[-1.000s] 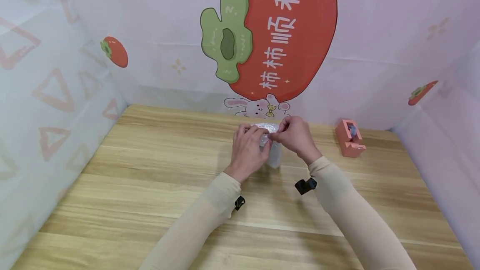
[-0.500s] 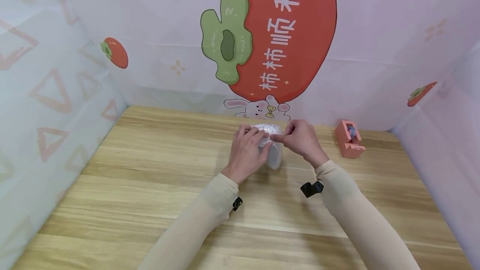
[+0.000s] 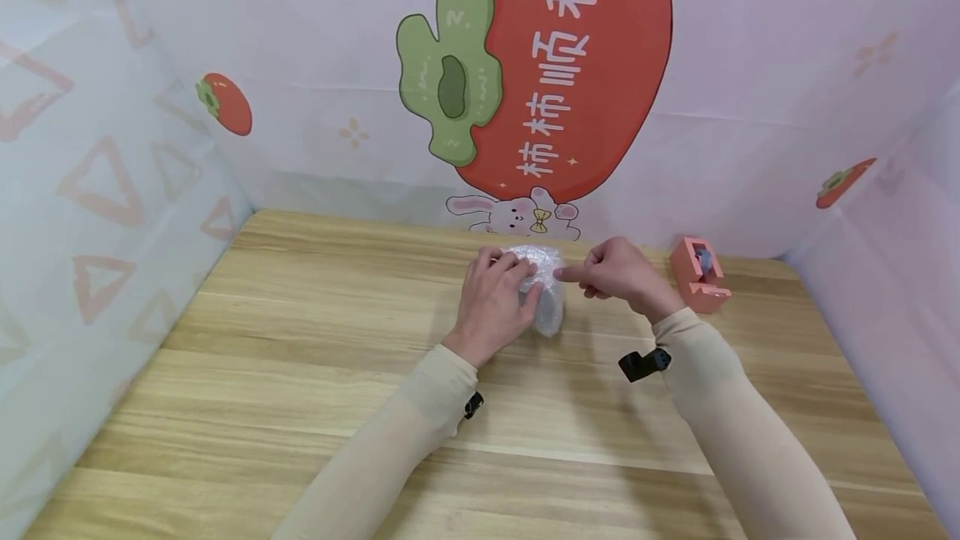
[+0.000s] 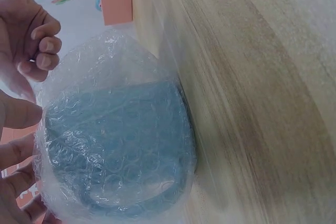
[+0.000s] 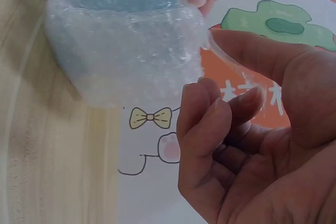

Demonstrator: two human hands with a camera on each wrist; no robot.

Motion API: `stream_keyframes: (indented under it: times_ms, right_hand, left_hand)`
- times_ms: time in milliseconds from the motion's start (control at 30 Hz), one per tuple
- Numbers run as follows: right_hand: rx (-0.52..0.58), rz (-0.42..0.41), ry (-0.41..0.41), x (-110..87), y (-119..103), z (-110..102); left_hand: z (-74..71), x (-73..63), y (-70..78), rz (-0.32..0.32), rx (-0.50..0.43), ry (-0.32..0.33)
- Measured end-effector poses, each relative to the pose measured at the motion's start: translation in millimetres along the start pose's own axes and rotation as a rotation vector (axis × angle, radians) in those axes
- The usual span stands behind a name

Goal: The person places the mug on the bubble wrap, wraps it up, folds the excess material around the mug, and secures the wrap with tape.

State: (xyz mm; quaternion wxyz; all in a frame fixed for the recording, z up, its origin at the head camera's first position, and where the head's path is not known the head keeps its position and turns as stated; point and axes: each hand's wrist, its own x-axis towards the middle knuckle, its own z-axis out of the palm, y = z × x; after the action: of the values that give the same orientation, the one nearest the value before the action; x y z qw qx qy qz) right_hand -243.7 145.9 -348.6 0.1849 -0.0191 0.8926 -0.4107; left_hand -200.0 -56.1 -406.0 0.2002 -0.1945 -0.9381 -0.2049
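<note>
A blue-green mug (image 4: 126,114) with a handle stands on the table, wrapped in clear bubble wrap (image 3: 550,311). My left hand (image 3: 491,302) grips the top of the package, fingers bent over it and thumb on the near side. From the right, my right hand (image 3: 622,273) reaches in with its thumb (image 5: 257,51) straight, the tip at the edge of the wrap. Its other fingers are loosely curled. A clear strip, like tape (image 5: 226,56), curves from the wrap near that thumb. The left fingers hide part of the wrap's top.
A pink tape dispenser (image 3: 699,276) with a blue core stands at the back right of the wooden table (image 3: 315,340). Behind the package rises a printed backdrop (image 3: 322,132) with persimmons and a rabbit. More printed sheeting hangs at both sides.
My right hand has shifted right, from pinching at the top of the wrap beside the left fingers to touching its right edge with the thumb extended. The left hand stays in place.
</note>
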Motion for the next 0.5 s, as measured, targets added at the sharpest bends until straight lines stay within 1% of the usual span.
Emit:
stream_keyframes:
  times_ms: [133, 300, 433, 500]
  right_hand:
    - [0.008, -0.008, 0.005, 0.2, 7, 4]
    - [0.067, -0.014, 0.038, -1.7, 16, 11]
    - [0.179, -0.014, 0.044, -0.3, 22, 17]
    - [0.250, -0.015, 0.026, 1.9, 25, 20]
  left_hand:
    - [-0.6, -0.3, -0.4, -0.002, 0.002, -0.002]
    - [0.1, -0.6, -0.5, 0.006, -0.001, 0.008]
    - [1.2, -0.6, -0.6, 0.011, 0.004, 0.016]
    - [1.6, -0.6, -0.6, 0.010, 0.010, 0.016]
